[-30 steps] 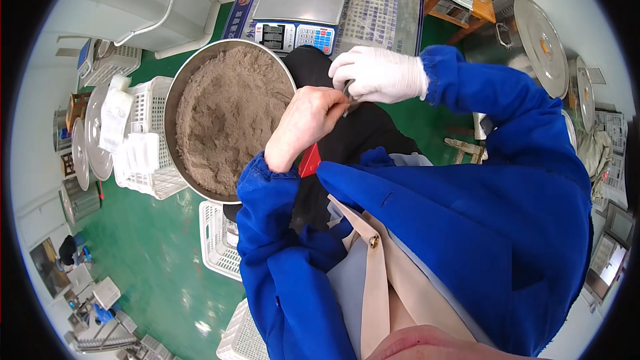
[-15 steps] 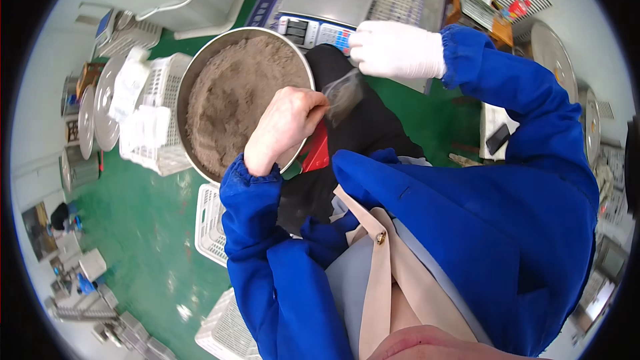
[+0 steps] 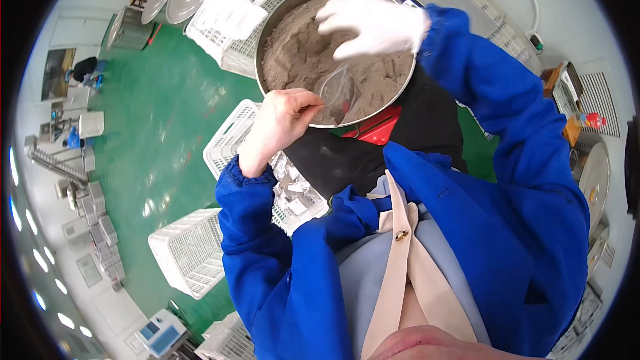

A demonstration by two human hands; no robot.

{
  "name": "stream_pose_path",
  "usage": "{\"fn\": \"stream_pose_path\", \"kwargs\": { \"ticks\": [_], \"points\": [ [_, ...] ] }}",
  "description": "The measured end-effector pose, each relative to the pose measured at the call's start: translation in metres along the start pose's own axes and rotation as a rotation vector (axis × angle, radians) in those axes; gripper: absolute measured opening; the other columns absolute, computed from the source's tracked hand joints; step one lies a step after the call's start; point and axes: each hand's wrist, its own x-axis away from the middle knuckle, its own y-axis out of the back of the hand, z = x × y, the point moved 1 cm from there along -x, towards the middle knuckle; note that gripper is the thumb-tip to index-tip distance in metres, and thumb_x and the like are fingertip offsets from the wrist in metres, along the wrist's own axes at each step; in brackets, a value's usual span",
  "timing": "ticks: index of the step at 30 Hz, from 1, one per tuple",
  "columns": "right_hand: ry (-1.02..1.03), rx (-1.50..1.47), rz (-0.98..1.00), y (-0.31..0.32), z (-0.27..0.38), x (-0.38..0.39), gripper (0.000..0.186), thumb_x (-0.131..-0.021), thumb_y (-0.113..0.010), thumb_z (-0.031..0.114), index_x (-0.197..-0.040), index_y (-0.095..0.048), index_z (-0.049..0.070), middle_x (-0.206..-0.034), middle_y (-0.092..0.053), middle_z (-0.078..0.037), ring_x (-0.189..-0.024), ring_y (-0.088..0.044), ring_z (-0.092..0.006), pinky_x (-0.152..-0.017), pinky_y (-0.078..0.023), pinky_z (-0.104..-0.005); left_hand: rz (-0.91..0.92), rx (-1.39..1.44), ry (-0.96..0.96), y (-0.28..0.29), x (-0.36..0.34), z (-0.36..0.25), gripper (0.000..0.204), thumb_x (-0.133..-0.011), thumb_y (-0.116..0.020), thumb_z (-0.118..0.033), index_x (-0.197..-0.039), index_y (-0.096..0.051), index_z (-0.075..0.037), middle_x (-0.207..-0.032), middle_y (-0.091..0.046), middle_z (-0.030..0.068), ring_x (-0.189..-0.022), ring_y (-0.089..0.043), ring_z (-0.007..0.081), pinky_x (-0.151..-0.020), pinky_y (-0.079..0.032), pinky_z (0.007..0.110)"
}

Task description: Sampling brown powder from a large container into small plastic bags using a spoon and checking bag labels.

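Both hands had moved over the bowl point(image 3: 280, 13): left hand point(image 3: 283, 123) pinched a clear pouch point(image 3: 339, 90); gloved right hand point(image 3: 370, 23), fingers spread, touched powder point(image 3: 300, 53).

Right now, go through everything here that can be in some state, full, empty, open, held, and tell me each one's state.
Metal basin: uncovered, heaped with grey-brown powder.
Clear plastic pouch: mouth open, pinched over the basin, some powder inside.
Left hand: bare, gripping the pouch.
Right hand: white-gloved, reaching into the powder.
White crate under the left arm: holds small filled packets.
White crate on the green floor: looks empty.
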Motion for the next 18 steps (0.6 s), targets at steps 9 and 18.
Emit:
{"fn": "stream_pose_path", "kwargs": {
  "ticks": [9,18],
  "points": [
    [0.322,-0.172,0.253,-0.066,0.049,-0.054,0.023,-0.068,-0.065,0.025,-0.066,-0.070,0.003,-0.057,-0.061,-0.016,-0.058,-0.063,-0.0336,-0.060,-0.050,-0.0449,-0.050,-0.046,0.036,-0.002,0.029,-0.005,0.007,-0.079,-0.067,-0.001,-0.086,-0.068,0.001,-0.080,-0.068,0.0160,-0.076,-0.067,0.0353,-0.067,-0.054,0.040],
    [0.046,-0.214,0.374,-0.062,0.010,-0.026,0.029,-0.082,-0.057,0.025,-0.076,-0.071,0.000,-0.070,-0.066,-0.019,-0.065,-0.064,-0.0340,-0.063,-0.050,-0.0435,-0.016,-0.031,0.060,-0.004,0.040,-0.001,0.008,-0.079,-0.066,0.000,-0.087,-0.068,0.002,-0.081,-0.068,0.0163,-0.076,-0.067,0.0356,-0.068,-0.054,0.040]
  ]
}}
